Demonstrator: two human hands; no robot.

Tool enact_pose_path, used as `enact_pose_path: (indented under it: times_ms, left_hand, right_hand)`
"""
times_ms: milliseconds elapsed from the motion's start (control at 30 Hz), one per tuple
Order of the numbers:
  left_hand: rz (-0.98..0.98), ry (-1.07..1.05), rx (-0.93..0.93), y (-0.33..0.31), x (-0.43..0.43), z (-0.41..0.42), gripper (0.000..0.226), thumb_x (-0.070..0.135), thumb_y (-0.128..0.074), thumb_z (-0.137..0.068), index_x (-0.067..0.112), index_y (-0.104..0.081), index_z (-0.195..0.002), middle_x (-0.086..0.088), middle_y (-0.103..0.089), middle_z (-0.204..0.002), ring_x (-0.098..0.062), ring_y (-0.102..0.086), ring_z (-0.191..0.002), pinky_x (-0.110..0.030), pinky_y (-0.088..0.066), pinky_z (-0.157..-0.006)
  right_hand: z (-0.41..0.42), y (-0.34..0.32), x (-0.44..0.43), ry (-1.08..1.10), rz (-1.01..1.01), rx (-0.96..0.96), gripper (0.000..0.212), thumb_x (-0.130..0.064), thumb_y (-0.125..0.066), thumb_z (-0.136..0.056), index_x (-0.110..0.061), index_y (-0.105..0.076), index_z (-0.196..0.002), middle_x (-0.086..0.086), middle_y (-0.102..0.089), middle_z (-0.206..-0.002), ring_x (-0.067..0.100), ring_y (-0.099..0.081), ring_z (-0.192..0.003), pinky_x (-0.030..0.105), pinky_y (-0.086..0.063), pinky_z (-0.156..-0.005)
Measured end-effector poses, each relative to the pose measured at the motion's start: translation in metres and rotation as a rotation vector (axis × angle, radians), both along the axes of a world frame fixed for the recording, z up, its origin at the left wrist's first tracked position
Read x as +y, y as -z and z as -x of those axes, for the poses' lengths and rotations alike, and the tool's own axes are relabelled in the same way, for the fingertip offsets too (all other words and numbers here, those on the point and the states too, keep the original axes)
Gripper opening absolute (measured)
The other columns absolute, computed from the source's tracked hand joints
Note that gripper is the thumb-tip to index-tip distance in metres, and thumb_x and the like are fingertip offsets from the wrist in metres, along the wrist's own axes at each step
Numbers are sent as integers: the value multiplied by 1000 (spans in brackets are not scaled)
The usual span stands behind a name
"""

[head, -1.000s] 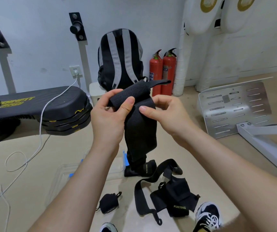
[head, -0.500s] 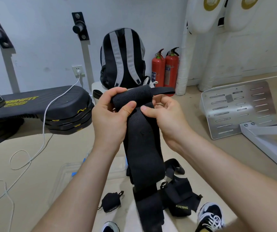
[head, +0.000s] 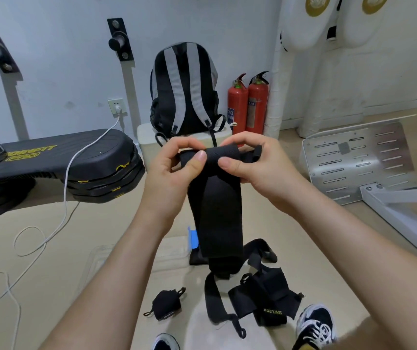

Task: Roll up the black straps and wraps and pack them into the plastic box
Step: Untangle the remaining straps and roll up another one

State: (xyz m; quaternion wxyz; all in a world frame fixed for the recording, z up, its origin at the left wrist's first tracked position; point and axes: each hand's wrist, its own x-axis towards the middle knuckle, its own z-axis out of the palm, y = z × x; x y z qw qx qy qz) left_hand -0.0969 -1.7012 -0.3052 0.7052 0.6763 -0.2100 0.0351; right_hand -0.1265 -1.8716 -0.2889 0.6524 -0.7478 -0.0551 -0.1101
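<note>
- My left hand and right hand are both raised in front of me, thumbs and curled fingers pinching the top end of the wide black wrap, where only the first turn or so of a roll sits between them
- Most of that wrap hangs straight down, flat and unrolled, its lower end close to the floor just beside the box, so I judge this piece barely begun
- The clear plastic box lies on the floor below my left forearm, with a blue latch at its right edge; in the part that shows I see nothing black inside, though my arm covers some of it, and I cannot place a dark shape behind the hanging wrap
- The wrap marked XUEYING lies crumpled and loose on the floor near my right shoe, not rolled
- A long narrow strap trails loose just beside it, also not rolled
- One small wrap sits on the floor as a tight bundle, apart from the box: rolled but not packed
- By my reckoning: one piece rolled, one in hand just started, at least two left loose, and nothing visibly packed
</note>
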Motion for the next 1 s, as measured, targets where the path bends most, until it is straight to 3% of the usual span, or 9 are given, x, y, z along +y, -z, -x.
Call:
enact_pose_path:
  times_ms: [67,167,400,533,667,733,833,900,1000]
  left_hand:
    - [-34,-6,5,-1,4,-2,14,15,-71,-88,27,-66,-93,-1,-64,-90,-15,-62,-81,-26,-52,-65]
    - [16,-57,-4,-2,4,-1,24,4,-77,-80,27,-70,-82,-2,-68,-86,-15,-65,-77,-27,-55,-65]
    - [-72,-99,-133,3,-5,6,40,-12,-73,-75,25,-68,-63,4,-69,-89,-13,-67,-85,-23,-53,-75]
    - [-129,-51,-166,2,-8,11,31,-12,-71,-78,19,-69,-75,5,-65,-99,-5,-64,-90,-19,-51,-79]
    - [-79,-12,-112,-3,-2,8,52,3,-74,-82,42,-63,-115,-1,-59,-116,-8,-64,-93,-20,-52,-81]
    - [-82,-8,-53,-5,4,3,49,10,-78,-78,41,-66,-114,-1,-61,-115,-13,-66,-95,-23,-53,-82]
    - [-238,61,28,-7,13,-3,32,21,-83,-73,27,-74,-103,1,-73,-103,-17,-68,-96,-31,-54,-84]
    - [-266,95,128,-7,16,-5,36,32,-85,-68,24,-75,-102,-5,-73,-103,-22,-69,-97,-31,-56,-80]
    - [-197,83,222,-7,15,-5,35,22,-84,-67,18,-75,-100,-8,-72,-100,-26,-69,-94,-30,-57,-75]
  right_hand:
    - [1,-2,-2,-7,150,-45,22,-3,-74,-84,-14,-68,-103,-1,-64,-86,2,-67,-70,15,-51,-60]
    - [1,-3,-5,-48,215,-22,21,-10,-73,-87,-16,-67,-106,3,-65,-90,6,-65,-70,20,-51,-55]
    - [-2,-4,-18,-269,-53,308,38,-31,-72,-82,-18,-70,-118,29,-60,-112,30,-61,-83,28,-57,-62]
    - [-3,-3,-19,-186,6,209,23,-8,-72,-87,-18,-73,-108,4,-65,-87,5,-61,-66,19,-48,-55]
    - [0,-3,-15,-100,90,156,33,2,-74,-81,-24,-75,-101,1,-69,-90,-1,-58,-62,15,-40,-52]
    - [0,-2,-11,-79,110,134,34,3,-76,-79,-22,-75,-102,0,-70,-92,-5,-57,-61,11,-40,-52]
    - [1,-2,-12,-67,153,92,35,1,-78,-77,-25,-76,-101,-5,-73,-95,1,-66,-86,16,-50,-73]
    - [2,-1,-12,-62,185,83,34,-1,-79,-77,-26,-76,-101,-7,-73,-97,4,-66,-95,19,-52,-82]
    - [1,0,-13,-66,225,66,34,-3,-80,-77,-27,-75,-100,-6,-72,-98,8,-66,-98,24,-52,-86]
